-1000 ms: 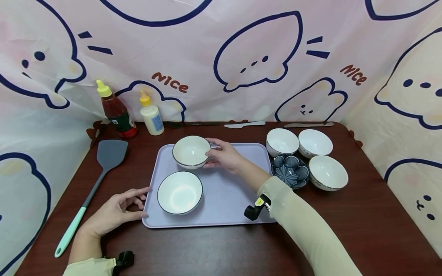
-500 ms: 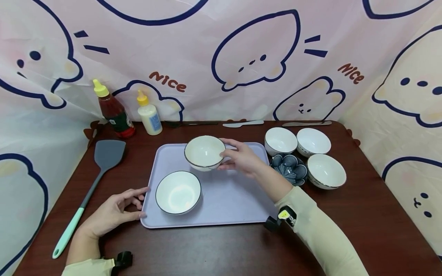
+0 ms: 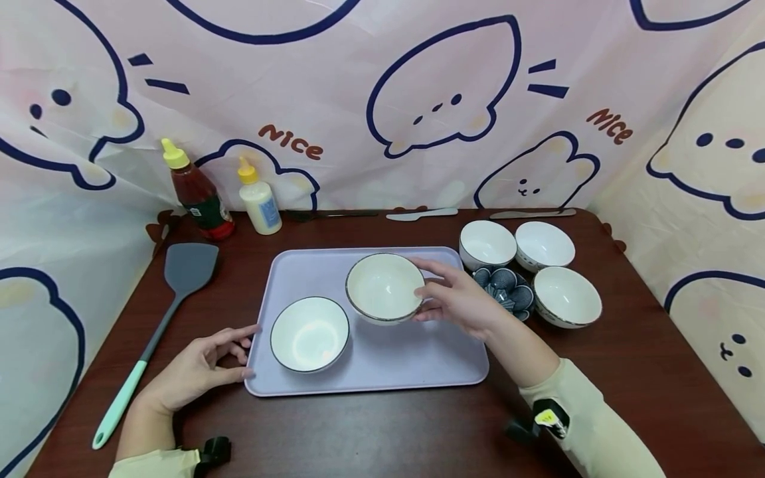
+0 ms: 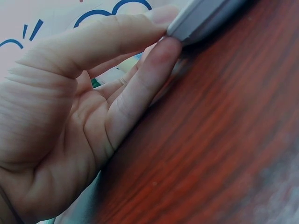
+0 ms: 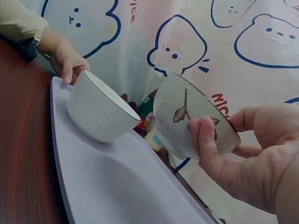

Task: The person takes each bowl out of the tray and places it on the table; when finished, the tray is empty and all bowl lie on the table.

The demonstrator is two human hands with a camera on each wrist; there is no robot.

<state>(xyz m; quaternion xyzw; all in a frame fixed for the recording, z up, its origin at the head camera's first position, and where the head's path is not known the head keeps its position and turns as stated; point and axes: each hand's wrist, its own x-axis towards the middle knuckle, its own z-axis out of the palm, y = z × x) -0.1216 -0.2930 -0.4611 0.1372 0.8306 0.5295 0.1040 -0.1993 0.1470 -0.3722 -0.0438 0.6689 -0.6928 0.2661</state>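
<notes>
A lavender tray [image 3: 412, 362] lies on the brown table. My left hand [image 3: 200, 368] pinches its left edge; in the left wrist view, thumb and finger meet at the tray's rim [image 4: 194, 21]. A dark-rimmed white bowl [image 3: 309, 335] stands on the tray's left half. To the right of it and slightly farther back, my right hand [image 3: 460, 299] holds a second white bowl [image 3: 382, 289] by its right side, thumb outside the wall. Brown leaf sprigs mark this bowl [image 5: 175, 114] in the right wrist view. It appears lifted off the tray.
Right of the tray cluster several white bowls [image 3: 568, 297] and a dark blue petal-shaped dish [image 3: 505, 289], partly hidden by my right hand. A grey turner [image 3: 191, 265] lies left. Behind stand a red sauce bottle [image 3: 203, 199] and a cream bottle [image 3: 259, 206]. Knives [image 3: 421, 214] line the back edge.
My right hand has carried the sprig-patterned bowl rightward across the tray and, most recently, a little nearer to me. The left hand and the other bowl stay in place.
</notes>
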